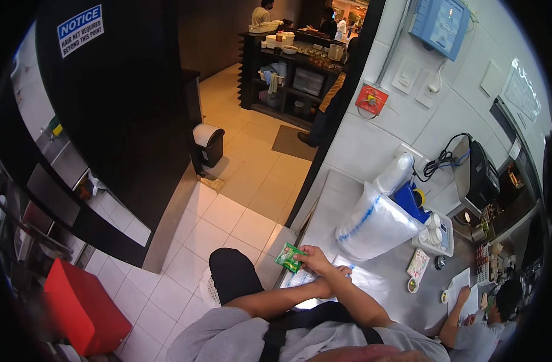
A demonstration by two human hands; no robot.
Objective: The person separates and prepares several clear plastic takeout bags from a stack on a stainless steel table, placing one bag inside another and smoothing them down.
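Note:
My forearms cross in front of me. My right hand (313,259) pinches a small green printed packet (290,257) beyond the near edge of the steel counter. Partly hidden behind the right forearm, my left hand (337,281) lies over clear plastic bags (366,281) with blue marks, spread on the counter; whether its fingers grip the plastic cannot be told. Farther along the counter stands a large, full-looking translucent plastic bag (377,224) with a blue stripe, and a plastic-wrapped roll (395,173) is behind it.
A blue tape dispenser (409,201), a white basket (445,235) of cups, a small sauce cup (413,284) and a service bell (440,262) stand on the counter (395,312). A co-worker (479,316) leans over paper at right. A red box (83,307) is on the left.

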